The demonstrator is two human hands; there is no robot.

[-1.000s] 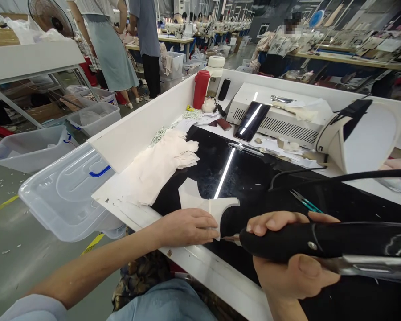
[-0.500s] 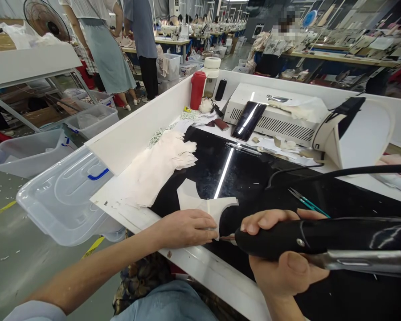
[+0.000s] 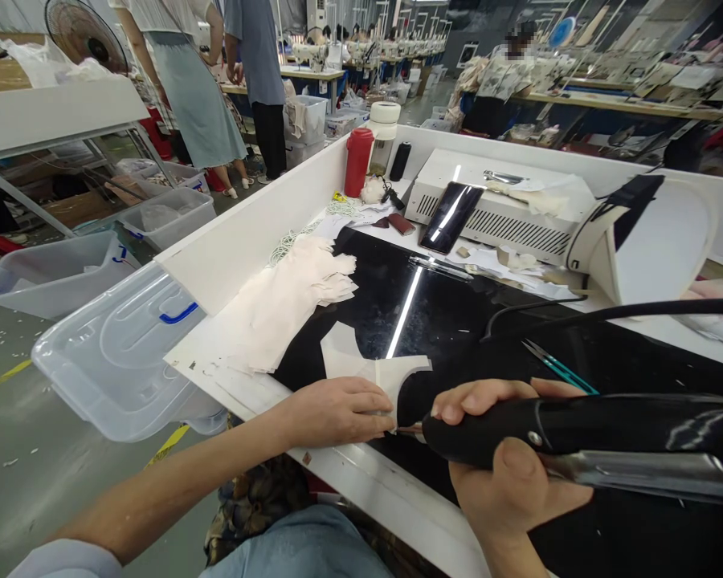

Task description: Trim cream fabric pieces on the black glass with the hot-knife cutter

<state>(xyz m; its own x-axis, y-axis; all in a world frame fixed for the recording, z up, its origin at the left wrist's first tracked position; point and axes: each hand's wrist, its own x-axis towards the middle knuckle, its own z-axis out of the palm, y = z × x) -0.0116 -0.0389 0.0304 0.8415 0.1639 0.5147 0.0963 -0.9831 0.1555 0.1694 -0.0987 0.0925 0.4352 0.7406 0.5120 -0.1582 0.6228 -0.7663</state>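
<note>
One view only, the head camera. Both hands work at the near edge of the black mat (image 3: pixel 458 321) on the white desk (image 3: pixel 361 482).

Left hand (image 3: pixel 337 411): flat, palm down, fingertips pressing a pale cut fabric piece (image 3: pixel 391 373) onto the near-left corner of the mat. Its grip is not closed round anything; it pins the piece in place.

Right hand (image 3: pixel 506 474): wrapped firmly about the black handle of a corded hand tool (image 3: pixel 578 433), whose tip (image 3: pixel 410 431) sits just beside the left fingertips at the piece's near edge. Contact between tip and cloth cannot be confirmed.

Handling assessment: the fabric piece appears thin, light and limp, liable to slide on the glossy mat; best held by flat pressure close to the worked edge, not by pinching. The tool looks rigid and moderately heavy, with its cable (image 3: pixel 608 315) trailing to the right; hold at the padded handle.

Also noted: stack of similar pale pieces (image 3: pixel 289 301) at the mat's left edge, tweezers (image 3: pixel 557 368) on the mat to the right, clear plastic bin (image 3: pixel 120 353) left of the desk.
</note>
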